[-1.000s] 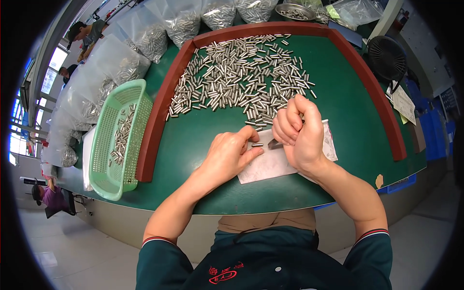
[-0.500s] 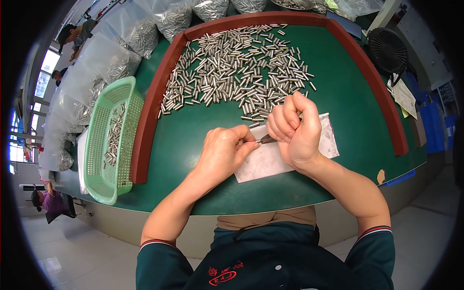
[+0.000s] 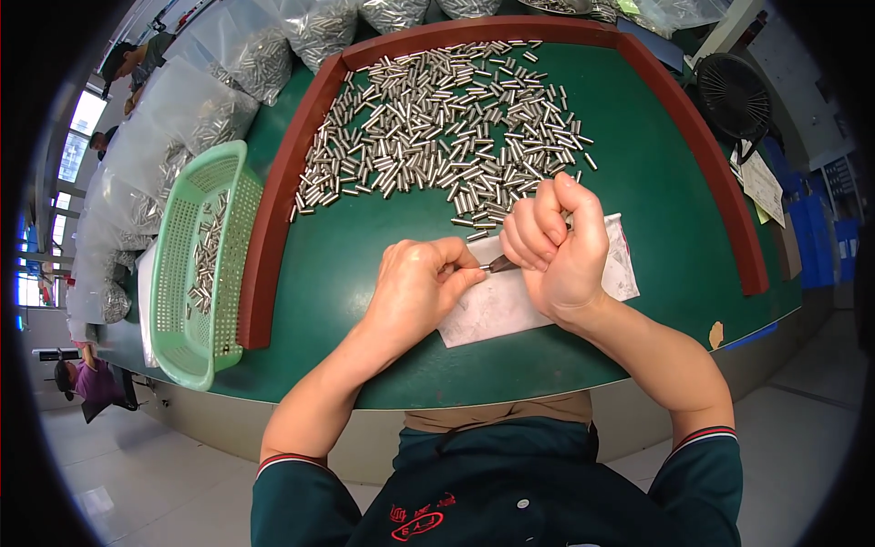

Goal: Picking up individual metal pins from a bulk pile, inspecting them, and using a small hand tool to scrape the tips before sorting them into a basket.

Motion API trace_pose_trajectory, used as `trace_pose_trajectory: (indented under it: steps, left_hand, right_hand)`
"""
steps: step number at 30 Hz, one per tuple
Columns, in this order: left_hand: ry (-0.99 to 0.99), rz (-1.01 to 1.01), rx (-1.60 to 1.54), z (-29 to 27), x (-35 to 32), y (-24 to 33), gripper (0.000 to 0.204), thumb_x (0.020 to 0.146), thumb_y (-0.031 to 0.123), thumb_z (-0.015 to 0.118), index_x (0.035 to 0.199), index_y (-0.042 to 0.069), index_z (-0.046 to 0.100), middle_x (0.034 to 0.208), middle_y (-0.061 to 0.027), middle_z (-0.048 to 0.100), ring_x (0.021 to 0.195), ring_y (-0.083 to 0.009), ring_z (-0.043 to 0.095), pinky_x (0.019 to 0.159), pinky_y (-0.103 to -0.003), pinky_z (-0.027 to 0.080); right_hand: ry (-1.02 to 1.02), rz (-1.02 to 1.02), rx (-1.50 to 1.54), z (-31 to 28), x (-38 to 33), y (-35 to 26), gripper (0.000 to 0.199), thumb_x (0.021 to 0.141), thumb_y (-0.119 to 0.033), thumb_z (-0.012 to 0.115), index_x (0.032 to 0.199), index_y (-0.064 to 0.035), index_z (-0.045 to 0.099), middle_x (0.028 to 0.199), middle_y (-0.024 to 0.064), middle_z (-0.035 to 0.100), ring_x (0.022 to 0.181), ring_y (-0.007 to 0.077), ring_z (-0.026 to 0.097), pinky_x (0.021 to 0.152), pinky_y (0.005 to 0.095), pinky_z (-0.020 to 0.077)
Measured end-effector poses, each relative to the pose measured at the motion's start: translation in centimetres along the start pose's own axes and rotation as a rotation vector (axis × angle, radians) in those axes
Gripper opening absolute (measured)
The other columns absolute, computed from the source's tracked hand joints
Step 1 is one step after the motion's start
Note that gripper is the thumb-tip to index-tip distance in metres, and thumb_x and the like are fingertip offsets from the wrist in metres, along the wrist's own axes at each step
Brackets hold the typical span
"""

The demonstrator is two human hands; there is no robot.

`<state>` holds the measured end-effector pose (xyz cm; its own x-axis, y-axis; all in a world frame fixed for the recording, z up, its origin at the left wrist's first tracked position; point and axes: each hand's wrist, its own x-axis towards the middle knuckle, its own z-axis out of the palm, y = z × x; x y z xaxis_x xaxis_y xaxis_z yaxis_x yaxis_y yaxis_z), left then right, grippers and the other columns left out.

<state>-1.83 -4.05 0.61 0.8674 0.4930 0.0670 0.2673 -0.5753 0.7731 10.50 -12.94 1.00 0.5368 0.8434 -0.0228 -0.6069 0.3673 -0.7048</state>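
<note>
While the right hand [image 3: 556,246] is curling shut, hiding most of a small dark tool [image 3: 499,264], the left hand [image 3: 421,290] is pinching something unseen against its tip.

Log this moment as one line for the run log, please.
left hand: pinching small metal piece | right hand: closed on dark tool | under hands: white paper sheet | behind: metal pins pile | left: green basket

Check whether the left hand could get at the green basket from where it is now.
Probably yes, though not directly. The left hand is pinching a small metal piece, and the raised brown rim stands between it and the green basket, so it must lift over.
</note>
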Motion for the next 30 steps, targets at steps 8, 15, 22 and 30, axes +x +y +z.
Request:
trace_pose_trajectory:
  steps: [8,15,22,30]
  left_hand:
    - [-0.029,-0.036,0.004,-0.3,0.3,0.4,0.01,0.068,0.006,0.068,0.067,-0.001,0.061,0.048,-0.0073,0.049,0.042,-0.0151,0.041,0.042,-0.028,0.035]
    - [-0.03,-0.044,0.029,-0.4,0.3,0.2,0.012,0.067,0.008,0.067,0.066,0.0,0.059,0.047,-0.0108,0.048,0.04,-0.0233,0.045,0.044,-0.032,0.037]
    - [-0.091,-0.208,-0.626,-2.4,0.9,-0.5,0.013,0.081,0.015,0.06,0.082,0.002,0.057,0.071,-0.0005,0.054,0.062,-0.0064,0.044,0.054,-0.023,0.037]
    - [-0.244,-0.228,-1.506,-2.6,1.3,-3.5,0.014,0.084,0.014,0.056,0.096,0.006,0.054,0.082,-0.0044,0.054,0.055,-0.0038,0.037,0.048,-0.016,0.03]
  right_hand:
    - [-0.066,-0.133,-0.131,0.5,-0.4,1.1,0.041,0.09,-0.026,0.029,0.052,-0.0124,0.026,0.041,-0.002,0.024,0.039,0.0082,0.017,0.038,0.0248,0.0174]
    - [-0.024,-0.179,-0.204,1.3,-0.5,1.3,0.041,0.09,-0.024,0.031,0.051,-0.0113,0.027,0.043,-0.0016,0.025,0.04,0.0081,0.018,0.039,0.0248,0.0184]
    - [-0.057,-0.101,-0.131,0.4,-0.3,0.5,0.042,0.09,-0.025,0.031,0.052,-0.0105,0.026,0.042,-0.0009,0.025,0.039,0.0082,0.019,0.038,0.0245,0.0185]
    - [-0.018,-0.027,-0.024,0.6,0.1,0.5,0.038,0.088,-0.018,0.031,0.051,-0.0107,0.025,0.041,-0.0005,0.024,0.037,0.0078,0.018,0.035,0.0237,0.0164]
